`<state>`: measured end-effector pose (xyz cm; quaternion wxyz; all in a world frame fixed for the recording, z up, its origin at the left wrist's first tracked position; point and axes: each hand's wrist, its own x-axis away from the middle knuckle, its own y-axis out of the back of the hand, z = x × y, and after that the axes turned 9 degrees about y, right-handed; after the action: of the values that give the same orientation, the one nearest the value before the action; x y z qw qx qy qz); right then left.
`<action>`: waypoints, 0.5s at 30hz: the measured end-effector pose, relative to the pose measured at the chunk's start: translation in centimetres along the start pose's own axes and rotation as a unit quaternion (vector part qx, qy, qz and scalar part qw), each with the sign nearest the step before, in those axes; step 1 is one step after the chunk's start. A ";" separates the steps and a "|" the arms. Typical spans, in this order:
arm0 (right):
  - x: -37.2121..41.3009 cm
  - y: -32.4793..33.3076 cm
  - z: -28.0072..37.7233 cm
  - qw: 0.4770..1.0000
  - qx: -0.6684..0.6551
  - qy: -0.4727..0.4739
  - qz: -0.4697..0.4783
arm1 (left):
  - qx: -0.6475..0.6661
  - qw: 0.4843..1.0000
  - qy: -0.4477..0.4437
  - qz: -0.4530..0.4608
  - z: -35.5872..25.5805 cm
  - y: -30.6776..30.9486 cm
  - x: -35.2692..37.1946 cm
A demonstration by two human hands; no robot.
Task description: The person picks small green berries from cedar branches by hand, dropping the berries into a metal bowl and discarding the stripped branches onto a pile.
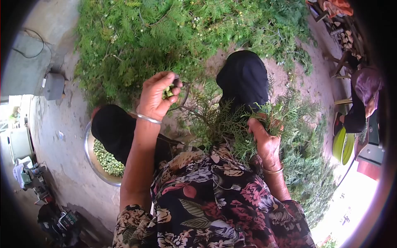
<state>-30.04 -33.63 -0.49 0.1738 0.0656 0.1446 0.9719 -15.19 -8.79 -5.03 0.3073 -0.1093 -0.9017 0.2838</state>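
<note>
My left hand [159, 96], a metal bangle at its wrist, is raised over the left knee side with fingers curled around small green pods [168, 91]. My right hand [266, 140] is closed on a leafy green branch [215, 120] that lies across my lap, its feathery leaves spreading to both sides of the hand. Partly hidden behind my left knee stands a round metal bowl [88, 151] holding many pale green pods [105, 159].
A large heap of cut greenery [157, 45] covers the ground ahead, with more at the right [310, 177]. A grey box [54, 86] stands at the left wall. Another person [366, 93] sits at the far right, near stacked firewood [346, 38].
</note>
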 end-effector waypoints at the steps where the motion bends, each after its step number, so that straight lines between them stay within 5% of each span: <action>1: 0.0 0.0 -0.1 1.000 0.000 0.001 -0.002 | -0.062 0.998 -0.009 -0.017 0.2 -0.7 -0.4; 5: 0.2 0.0 -0.4 0.999 -0.016 -0.039 -0.025 | -0.289 0.951 -0.029 -0.105 1.4 -2.7 -3.7; 7: 0.1 0.2 -1.8 0.998 0.053 0.036 -0.010 | -0.480 0.842 -0.234 -0.070 2.8 -1.8 -6.6; 8: 0.1 0.2 -1.6 0.999 0.030 0.029 -0.005 | -0.565 0.782 -0.238 -0.111 2.8 -1.4 -7.7; 15: 0.0 0.4 -1.4 0.995 0.051 0.080 0.012 | -0.737 0.646 -0.133 -0.147 3.6 -2.1 -11.3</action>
<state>-30.41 -34.32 -1.76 0.1461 -0.0023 0.2068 0.9674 -8.54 -16.28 -11.72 0.0397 -0.1267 -0.8489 -0.5115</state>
